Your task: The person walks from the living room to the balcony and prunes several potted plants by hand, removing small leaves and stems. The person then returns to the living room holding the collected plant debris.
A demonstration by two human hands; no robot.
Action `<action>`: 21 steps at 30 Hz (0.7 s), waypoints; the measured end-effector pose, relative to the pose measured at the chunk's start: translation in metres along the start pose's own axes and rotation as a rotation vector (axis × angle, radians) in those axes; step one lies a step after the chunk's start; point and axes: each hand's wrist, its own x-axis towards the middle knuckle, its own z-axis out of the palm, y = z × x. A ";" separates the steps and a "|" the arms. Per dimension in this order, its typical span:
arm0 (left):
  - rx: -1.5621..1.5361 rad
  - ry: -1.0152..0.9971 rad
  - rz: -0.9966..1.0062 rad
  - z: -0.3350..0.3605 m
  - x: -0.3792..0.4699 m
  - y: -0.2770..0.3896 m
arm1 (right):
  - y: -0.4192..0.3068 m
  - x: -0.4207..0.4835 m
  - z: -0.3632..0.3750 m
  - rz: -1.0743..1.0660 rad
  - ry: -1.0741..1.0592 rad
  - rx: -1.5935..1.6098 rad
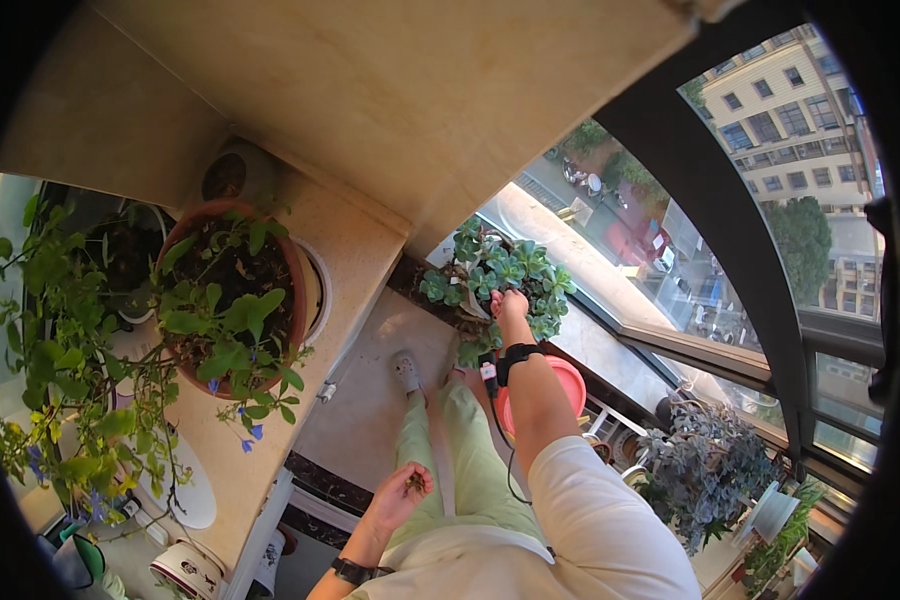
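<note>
My right hand point(510, 306) reaches into a potted succulent point(525, 271) with green rosettes that stands on the window ledge. Its fingers are bent among the leaves, and what lies between them is too small to tell. A black strap with a cable circles that wrist. Lower down, in front of my legs, my left hand point(400, 495) is curled around a small clump of dried brown leaves point(415, 482). Part of the succulent's white pot point(474, 301) shows between the rosettes.
A red plastic bucket or basin point(567, 382) is under my right forearm. To the left, a terracotta pot point(300, 300) with a blue-flowered plant stands on a stone counter point(360, 232). Greyish succulents point(709, 469) fill the lower right, beside the window frame point(727, 225).
</note>
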 end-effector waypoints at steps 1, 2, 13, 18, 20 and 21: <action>-0.012 -0.009 0.004 0.002 0.003 0.000 | 0.000 0.002 0.001 -0.001 0.052 0.012; -0.025 -0.018 0.007 0.004 0.006 0.000 | 0.001 0.004 0.002 -0.013 0.052 0.039; -0.016 0.036 0.029 0.006 0.020 0.005 | 0.006 0.015 -0.004 -0.277 0.053 -0.295; -0.005 0.026 0.021 0.009 0.023 0.006 | -0.003 0.000 -0.012 -0.410 0.144 -0.613; -0.013 0.043 0.029 0.008 0.024 0.007 | -0.005 -0.006 -0.018 -0.526 0.129 -0.827; -0.016 0.053 0.032 0.008 0.024 0.008 | -0.006 -0.008 -0.021 -0.549 0.105 -0.906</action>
